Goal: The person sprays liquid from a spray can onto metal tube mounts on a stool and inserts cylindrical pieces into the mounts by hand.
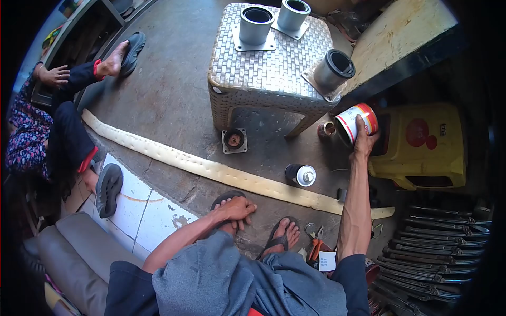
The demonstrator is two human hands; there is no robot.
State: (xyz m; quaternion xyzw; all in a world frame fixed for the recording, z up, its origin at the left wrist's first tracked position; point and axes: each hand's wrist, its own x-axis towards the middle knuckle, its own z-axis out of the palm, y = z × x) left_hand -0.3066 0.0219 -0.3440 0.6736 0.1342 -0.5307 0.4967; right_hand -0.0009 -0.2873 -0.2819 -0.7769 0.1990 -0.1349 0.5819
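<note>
Red-and-white cylindrical tin (346, 120), tilted at right, is gripped by the right hand (364, 137) while the left hand (235, 208) hangs loose, fingers lowered.

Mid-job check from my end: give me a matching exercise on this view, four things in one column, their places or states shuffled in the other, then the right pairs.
Things
1. Red-and-white can
2. Spray can
3. Long pale strip
4. Three flanged cylinders

Places or states
A. On top of the stool
B. Stretched lengthwise across the floor
C. Gripped in the right hand
D. Upright, nozzle facing up

Right pairs: 1-C, 2-D, 3-B, 4-A
</note>
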